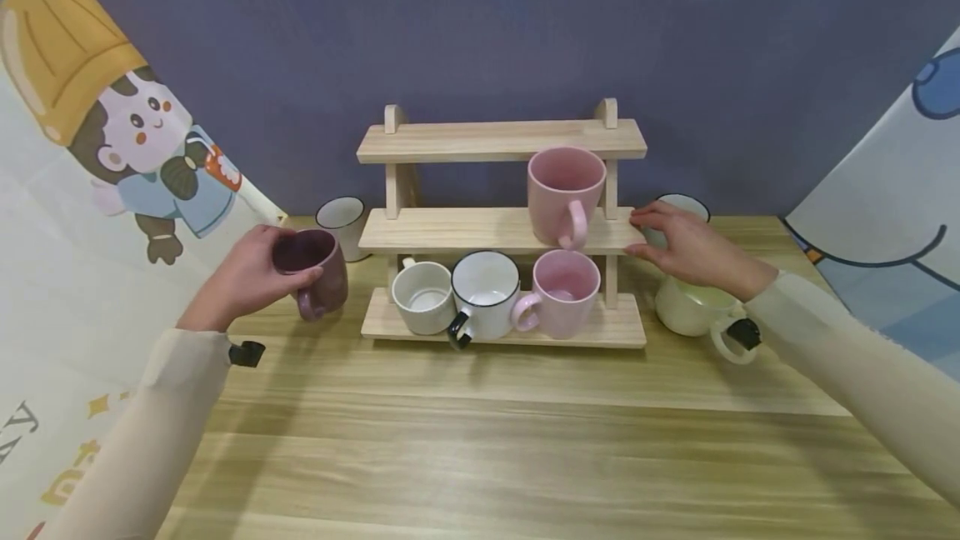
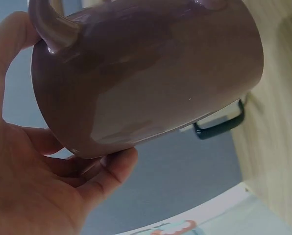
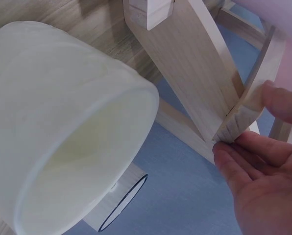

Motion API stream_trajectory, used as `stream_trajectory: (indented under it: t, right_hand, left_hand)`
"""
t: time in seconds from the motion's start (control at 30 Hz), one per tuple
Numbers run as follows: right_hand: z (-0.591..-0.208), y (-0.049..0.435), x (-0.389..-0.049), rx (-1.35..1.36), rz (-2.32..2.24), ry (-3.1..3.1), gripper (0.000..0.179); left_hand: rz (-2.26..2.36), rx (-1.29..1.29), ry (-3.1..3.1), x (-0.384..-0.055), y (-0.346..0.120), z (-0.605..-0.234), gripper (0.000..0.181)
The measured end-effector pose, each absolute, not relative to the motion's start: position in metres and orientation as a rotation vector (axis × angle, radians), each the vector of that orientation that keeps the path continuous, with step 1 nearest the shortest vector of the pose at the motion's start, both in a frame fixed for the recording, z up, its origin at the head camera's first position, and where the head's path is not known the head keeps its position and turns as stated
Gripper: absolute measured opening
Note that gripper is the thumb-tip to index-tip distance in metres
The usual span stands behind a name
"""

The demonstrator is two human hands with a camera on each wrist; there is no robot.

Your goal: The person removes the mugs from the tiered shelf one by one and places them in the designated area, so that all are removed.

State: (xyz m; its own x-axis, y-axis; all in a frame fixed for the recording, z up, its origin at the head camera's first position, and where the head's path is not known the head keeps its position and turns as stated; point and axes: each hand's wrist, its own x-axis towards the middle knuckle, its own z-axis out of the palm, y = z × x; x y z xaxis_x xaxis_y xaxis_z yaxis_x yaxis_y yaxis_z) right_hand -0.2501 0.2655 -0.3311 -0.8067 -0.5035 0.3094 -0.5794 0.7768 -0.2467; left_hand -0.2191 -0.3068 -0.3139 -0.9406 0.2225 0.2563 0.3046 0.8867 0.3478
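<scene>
My left hand [image 1: 251, 277] grips a dark purple mug [image 1: 330, 277] at its rim, left of a wooden three-tier rack [image 1: 450, 228]. In the left wrist view the mug's glossy side [image 2: 156, 73] fills the middle, thumb near its handle. My right hand [image 1: 686, 244] pinches the right end of the rack's middle shelf; in the right wrist view, fingers [image 3: 256, 154] lie under the board end [image 3: 244, 115] and the thumb above. A pink mug [image 1: 558, 207] stands at that shelf's right. On the bottom tier are a cream mug [image 1: 423, 302], a black-rimmed white mug [image 1: 487, 294] and a lighter pink mug [image 1: 564, 302].
Behind the left hand stands a black-rimmed white mug [image 1: 343, 223]. Right of the rack, another black-rimmed mug [image 1: 686, 205] and a pale green mug [image 1: 682, 311] sit partly behind the right hand. A wooden table [image 1: 480, 440] lies in front; a blue-grey backdrop [image 1: 480, 32] hangs behind.
</scene>
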Motion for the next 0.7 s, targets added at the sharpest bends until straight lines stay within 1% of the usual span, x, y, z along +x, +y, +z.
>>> stream_trajectory:
  t: [0.5,0.7]
  right_hand:
    - [-0.329,0.265,-0.249,0.833,0.489,-2.763,0.047]
    - [-0.33,0.265,-0.249,0.84,0.494,-2.762,0.047]
  left_hand:
    - [-0.582,-0.349,-2.865,-0.238,-0.313,-0.343,0.069]
    - [-0.585,-0.33,-2.885,-0.245,-0.313,-0.349,0.07]
